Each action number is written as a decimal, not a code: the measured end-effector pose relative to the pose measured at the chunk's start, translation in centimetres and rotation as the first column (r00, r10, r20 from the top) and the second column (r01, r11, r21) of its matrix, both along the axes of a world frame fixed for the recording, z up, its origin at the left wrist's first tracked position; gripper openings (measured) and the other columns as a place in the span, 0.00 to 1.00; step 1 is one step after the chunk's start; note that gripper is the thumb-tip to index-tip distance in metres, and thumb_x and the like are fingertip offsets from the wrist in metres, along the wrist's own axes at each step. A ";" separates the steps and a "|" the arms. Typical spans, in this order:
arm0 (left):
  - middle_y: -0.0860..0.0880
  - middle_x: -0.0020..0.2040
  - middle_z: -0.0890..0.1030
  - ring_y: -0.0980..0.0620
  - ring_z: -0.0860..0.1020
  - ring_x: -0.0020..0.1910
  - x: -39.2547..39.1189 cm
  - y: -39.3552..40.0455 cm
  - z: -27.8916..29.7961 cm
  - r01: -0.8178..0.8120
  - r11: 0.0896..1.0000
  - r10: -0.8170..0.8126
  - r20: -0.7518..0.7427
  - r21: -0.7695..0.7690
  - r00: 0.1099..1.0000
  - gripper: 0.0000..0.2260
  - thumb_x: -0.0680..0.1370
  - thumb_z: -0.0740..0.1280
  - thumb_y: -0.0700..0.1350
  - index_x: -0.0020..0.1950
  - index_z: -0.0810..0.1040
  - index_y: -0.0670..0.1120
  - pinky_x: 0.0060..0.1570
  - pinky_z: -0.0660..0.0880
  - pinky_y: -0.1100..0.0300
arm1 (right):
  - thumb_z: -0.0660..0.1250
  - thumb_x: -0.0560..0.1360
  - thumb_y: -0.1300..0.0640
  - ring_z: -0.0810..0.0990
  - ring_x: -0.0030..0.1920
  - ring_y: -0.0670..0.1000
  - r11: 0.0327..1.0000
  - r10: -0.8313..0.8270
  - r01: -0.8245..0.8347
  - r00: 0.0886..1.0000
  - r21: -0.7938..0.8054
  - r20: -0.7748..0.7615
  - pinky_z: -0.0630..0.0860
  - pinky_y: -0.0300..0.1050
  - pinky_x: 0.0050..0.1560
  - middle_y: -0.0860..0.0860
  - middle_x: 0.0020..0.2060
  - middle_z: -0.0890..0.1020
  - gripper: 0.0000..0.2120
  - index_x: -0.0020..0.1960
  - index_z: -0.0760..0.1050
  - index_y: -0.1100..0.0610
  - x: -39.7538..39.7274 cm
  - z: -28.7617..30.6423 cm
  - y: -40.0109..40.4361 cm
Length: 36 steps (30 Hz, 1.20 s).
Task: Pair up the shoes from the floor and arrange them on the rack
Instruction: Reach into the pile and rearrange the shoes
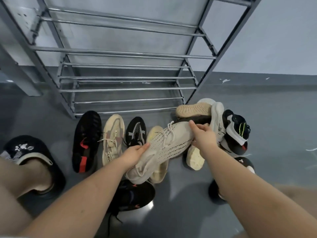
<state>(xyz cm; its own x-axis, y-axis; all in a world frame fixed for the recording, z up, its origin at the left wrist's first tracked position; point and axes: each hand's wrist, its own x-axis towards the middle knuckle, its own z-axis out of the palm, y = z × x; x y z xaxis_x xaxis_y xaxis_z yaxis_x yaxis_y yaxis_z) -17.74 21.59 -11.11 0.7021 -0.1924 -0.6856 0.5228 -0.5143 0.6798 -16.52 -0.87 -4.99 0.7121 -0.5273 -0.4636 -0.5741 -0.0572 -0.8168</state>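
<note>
Cream knit sneaker [169, 143], with white laces and a dotted dark stripe along its side, is held above the floor [274, 117] in front of the rack [127, 54], toe pointing toward the rack's right leg. The left hand [135, 154] has its fingers closed around the heel and collar end. The right hand [204, 136] grips the toe end, thumb on top and fingers wrapped under.

Directly beneath the held sneaker lies a pale yellow-soled sneaker [160, 172] on the floor. To the sneaker's right sits a pile: a tan sole [193, 109] facing up, a white shoe [217, 117] on its side, a black-and-white shoe [237, 133] with a green mark, and a cream sole [195, 157] below the right hand.

To the sneaker's left, three shoes stand side by side in front of the rack: a black mesh shoe [136, 132], a beige lace-up shoe [112, 140] and a black shoe with red accents [85, 141]. Another black shoe [132, 194] lies below the left forearm. All rack shelves in view are bare metal rods.
</note>
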 end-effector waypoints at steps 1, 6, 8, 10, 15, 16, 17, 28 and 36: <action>0.47 0.59 0.79 0.48 0.76 0.57 0.0 -0.1 0.0 -0.009 1.000 0.009 0.012 -0.005 1.000 0.28 0.77 0.55 0.65 0.65 0.74 0.45 0.61 0.69 0.53 | 0.70 0.72 0.44 0.79 0.53 0.54 0.995 -0.039 0.041 0.999 0.090 -0.016 0.79 0.50 0.52 0.53 0.53 0.79 0.30 0.67 0.69 0.60 -0.4 -0.3 0.5; 0.48 0.62 0.77 0.49 0.75 0.59 -0.1 -0.7 0.4 0.017 1.000 -0.018 0.065 0.006 0.998 0.30 0.77 0.53 0.66 0.69 0.69 0.46 0.61 0.69 0.52 | 0.66 0.76 0.46 0.81 0.50 0.53 0.930 -0.052 0.059 0.998 0.364 -0.029 0.80 0.51 0.48 0.53 0.54 0.80 0.26 0.68 0.67 0.58 -3.1 -3.1 3.4; 0.48 0.62 0.76 0.50 0.74 0.57 -0.4 -1.0 0.5 0.042 0.999 -0.043 0.068 0.023 0.997 0.29 0.77 0.53 0.66 0.67 0.70 0.47 0.58 0.68 0.54 | 0.66 0.76 0.48 0.81 0.54 0.57 0.897 -0.149 0.145 0.989 0.417 -0.023 0.81 0.55 0.48 0.56 0.57 0.79 0.24 0.67 0.68 0.58 -4.0 -4.1 3.6; 0.49 0.61 0.77 0.50 0.74 0.56 -0.8 -1.2 0.1 0.084 0.996 -0.086 0.050 0.041 0.995 0.28 0.76 0.54 0.67 0.65 0.71 0.48 0.59 0.69 0.53 | 0.66 0.77 0.50 0.80 0.55 0.58 0.883 -0.231 0.231 0.972 0.409 -0.049 0.80 0.54 0.47 0.56 0.54 0.79 0.19 0.63 0.70 0.58 -4.8 -4.7 3.1; 0.48 0.64 0.76 0.51 0.75 0.59 -2.2 -2.4 -1.1 0.141 0.990 -0.140 -0.095 0.003 0.986 0.25 0.78 0.60 0.59 0.68 0.71 0.45 0.63 0.69 0.57 | 0.64 0.79 0.53 0.81 0.49 0.61 0.847 -0.305 0.349 0.937 0.401 -0.170 0.79 0.53 0.40 0.59 0.51 0.78 0.13 0.57 0.67 0.61 -7.5 -6.5 0.2; 0.48 0.65 0.75 0.52 0.74 0.58 -2.7 -2.8 -1.3 0.166 0.986 -0.165 -0.101 0.003 0.981 0.23 0.79 0.60 0.56 0.68 0.71 0.44 0.60 0.68 0.61 | 0.63 0.79 0.53 0.81 0.45 0.60 0.857 -0.298 0.355 0.933 0.373 -0.204 0.79 0.51 0.35 0.60 0.51 0.78 0.12 0.56 0.66 0.60 -8.1 -6.9 -0.3; 0.47 0.65 0.75 0.52 0.73 0.58 -3.2 -3.1 -1.3 0.193 0.981 -0.190 -0.107 0.017 0.976 0.21 0.80 0.60 0.54 0.68 0.71 0.43 0.57 0.66 0.63 | 0.63 0.79 0.53 0.80 0.40 0.59 0.865 -0.295 0.363 0.926 0.347 -0.235 0.79 0.48 0.29 0.60 0.50 0.77 0.12 0.55 0.66 0.61 -8.7 -7.4 -0.8; 0.51 0.64 0.74 0.53 0.71 0.64 -7.5 -7.7 -5.2 0.350 0.937 -0.341 -0.197 0.007 0.919 0.16 0.82 0.57 0.49 0.68 0.72 0.47 0.63 0.64 0.61 | 0.62 0.79 0.55 0.76 0.59 0.62 0.871 -0.237 0.417 0.819 0.259 -0.524 0.79 0.49 0.39 0.57 0.59 0.77 0.16 0.61 0.67 0.65 -12.4 -11.3 -6.4; 0.49 0.66 0.74 0.50 0.72 0.65 -9.5 -10.9 -6.3 0.322 0.947 -0.308 -0.271 0.008 0.912 0.16 0.82 0.56 0.47 0.67 0.73 0.43 0.64 0.64 0.62 | 0.58 0.81 0.50 0.76 0.60 0.64 0.871 -0.200 0.410 0.799 0.270 -0.566 0.76 0.51 0.42 0.61 0.64 0.73 0.23 0.69 0.64 0.63 -12.3 -12.5 -7.2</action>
